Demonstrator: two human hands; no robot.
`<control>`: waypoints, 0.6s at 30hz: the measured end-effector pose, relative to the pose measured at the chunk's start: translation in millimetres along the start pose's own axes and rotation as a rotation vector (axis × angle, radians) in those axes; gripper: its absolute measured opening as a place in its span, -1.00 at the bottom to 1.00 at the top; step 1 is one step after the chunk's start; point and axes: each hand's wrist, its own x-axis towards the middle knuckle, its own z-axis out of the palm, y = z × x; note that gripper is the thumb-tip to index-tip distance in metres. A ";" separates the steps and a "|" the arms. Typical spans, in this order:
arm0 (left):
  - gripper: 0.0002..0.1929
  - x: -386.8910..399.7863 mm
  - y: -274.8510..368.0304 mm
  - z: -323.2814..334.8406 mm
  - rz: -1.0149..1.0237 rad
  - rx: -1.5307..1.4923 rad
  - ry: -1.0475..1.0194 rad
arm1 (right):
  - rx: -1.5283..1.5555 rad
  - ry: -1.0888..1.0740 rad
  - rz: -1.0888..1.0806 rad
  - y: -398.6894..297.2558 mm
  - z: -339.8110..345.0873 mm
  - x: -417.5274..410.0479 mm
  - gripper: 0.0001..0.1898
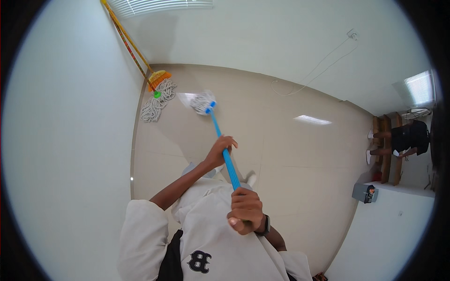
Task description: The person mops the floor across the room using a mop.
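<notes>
A string mop runs away from my body, its blue ribbed handle (230, 167) slanting down to the floor. My right hand (246, 210), with a dark watch on the wrist, is closed around the handle's upper end in front of my chest. Lower on the shaft, my left hand (222, 150) grips it with the fingers partly loose. The whitish mop head (203, 103) lies on the tiled floor (281, 147), joined to the handle by a blue clamp; its outline is somewhat blurred. Part of the handle is hidden under both hands.
In the left corner lean an orange-bristled broom (160, 75) and another mop with grey-white strings (154, 107). A white cable (309, 82) hangs from a wall socket (352, 34) to the floor. At right, a person (409, 138) stands by wooden shelving (386, 151), near a grey bin (362, 193).
</notes>
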 end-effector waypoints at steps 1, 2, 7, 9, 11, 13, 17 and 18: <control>-0.71 -4.1 6.5 7.9 -0.008 0.014 -0.166 | 0.010 -0.006 0.002 -7.9 -3.3 4.7 -0.79; -0.75 -4.7 10.7 19.0 -0.030 -0.164 -0.185 | -0.025 -0.094 0.040 -14.2 -3.3 10.5 -0.75; -0.83 -12.5 16.0 50.2 -0.170 -0.415 -0.646 | -0.251 -0.419 0.132 -16.2 6.0 27.0 -0.73; -0.84 -16.8 22.8 61.7 -0.146 -0.445 -0.810 | -0.200 -0.389 0.134 -17.1 -3.1 19.4 -0.74; -0.84 -19.7 34.7 70.0 -0.176 -0.467 -0.774 | 0.023 -0.410 0.142 -20.2 -28.7 4.9 -0.73; -0.83 -22.3 46.3 68.3 -0.248 -0.446 -0.774 | 0.062 -0.353 0.145 -22.4 -55.4 -10.4 -0.71; -0.76 -33.7 55.4 62.1 -0.377 -0.251 -0.700 | 0.320 -0.353 0.140 -8.8 -95.1 -42.7 -0.60; -0.76 -39.5 51.7 59.0 -0.400 -0.211 -0.604 | 0.446 -0.318 0.128 1.1 -97.8 -49.7 -0.54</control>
